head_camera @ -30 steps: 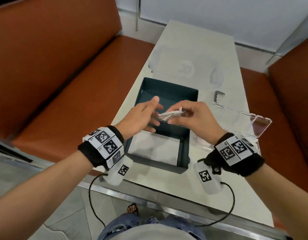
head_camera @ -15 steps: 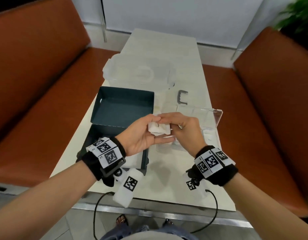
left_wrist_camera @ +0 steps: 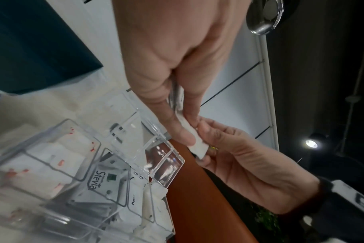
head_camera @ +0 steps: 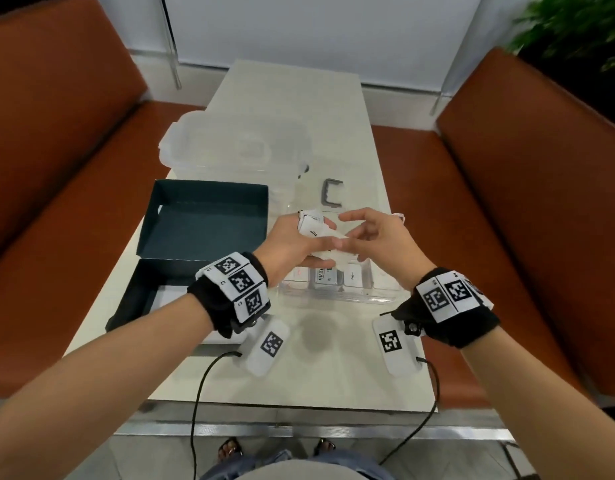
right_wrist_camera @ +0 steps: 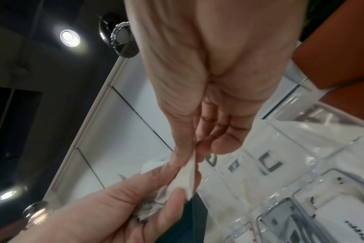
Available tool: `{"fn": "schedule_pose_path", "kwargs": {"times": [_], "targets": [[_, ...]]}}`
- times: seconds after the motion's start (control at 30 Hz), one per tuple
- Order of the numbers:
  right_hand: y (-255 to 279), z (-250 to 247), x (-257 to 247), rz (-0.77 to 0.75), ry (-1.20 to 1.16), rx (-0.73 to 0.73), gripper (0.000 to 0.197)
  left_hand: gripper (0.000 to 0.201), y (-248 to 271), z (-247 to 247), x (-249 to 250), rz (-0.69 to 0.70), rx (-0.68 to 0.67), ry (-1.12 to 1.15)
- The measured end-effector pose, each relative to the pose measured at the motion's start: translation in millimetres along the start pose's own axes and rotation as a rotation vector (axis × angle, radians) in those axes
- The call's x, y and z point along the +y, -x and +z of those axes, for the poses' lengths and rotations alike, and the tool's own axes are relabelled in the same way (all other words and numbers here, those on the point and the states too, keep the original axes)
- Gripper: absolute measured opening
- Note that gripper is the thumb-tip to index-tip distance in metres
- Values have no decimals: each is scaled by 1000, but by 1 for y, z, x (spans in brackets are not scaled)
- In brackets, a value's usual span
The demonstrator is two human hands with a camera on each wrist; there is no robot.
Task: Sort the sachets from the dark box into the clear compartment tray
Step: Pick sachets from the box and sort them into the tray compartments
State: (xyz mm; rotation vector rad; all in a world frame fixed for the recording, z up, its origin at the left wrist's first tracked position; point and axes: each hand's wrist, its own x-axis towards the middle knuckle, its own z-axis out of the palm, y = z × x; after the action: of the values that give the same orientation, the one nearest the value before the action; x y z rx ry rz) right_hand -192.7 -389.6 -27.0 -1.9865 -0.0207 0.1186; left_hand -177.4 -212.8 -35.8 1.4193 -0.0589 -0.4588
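Sachets (head_camera: 354,276) in clear tray (head_camera: 385,292), dark box (head_camera: 143,296)

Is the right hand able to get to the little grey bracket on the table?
Probably yes. The grey bracket lies in the open just beyond the right hand, but its fingers pinch a white sachet first.

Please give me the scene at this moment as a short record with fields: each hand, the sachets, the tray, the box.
left hand: grips a small bundle of white sachets above the tray
right hand: pinches one white sachet at the edge of that bundle
clear compartment tray: on the table, below both hands; several compartments already hold sachets, one printed Stevia
dark box: open, left of the tray; white contents remain inside
dark lid: lies open behind the box
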Motion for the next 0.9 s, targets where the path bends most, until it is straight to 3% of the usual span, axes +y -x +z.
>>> {"fn": "schedule_pose_path", "kwargs": {"times": [0.23,0.37,0.53,0.73,0.9], "targets": [[4,-35,30,223,74,-14,14,21,-26,30,-17,-69,18,25],[3,-50,52,363,-33,162,11,5,-34,40,-22,-41,47,17],[3,-53,79,514,81,262,6,8,-36,36,-24,-44,56,-24],[2,-40,92,536,155,301,6,11,-32,32,-25,-48,70,-38],[-3,-43,93,401,536,191,10,10,-29,28,-25,-58,76,-27]]}}
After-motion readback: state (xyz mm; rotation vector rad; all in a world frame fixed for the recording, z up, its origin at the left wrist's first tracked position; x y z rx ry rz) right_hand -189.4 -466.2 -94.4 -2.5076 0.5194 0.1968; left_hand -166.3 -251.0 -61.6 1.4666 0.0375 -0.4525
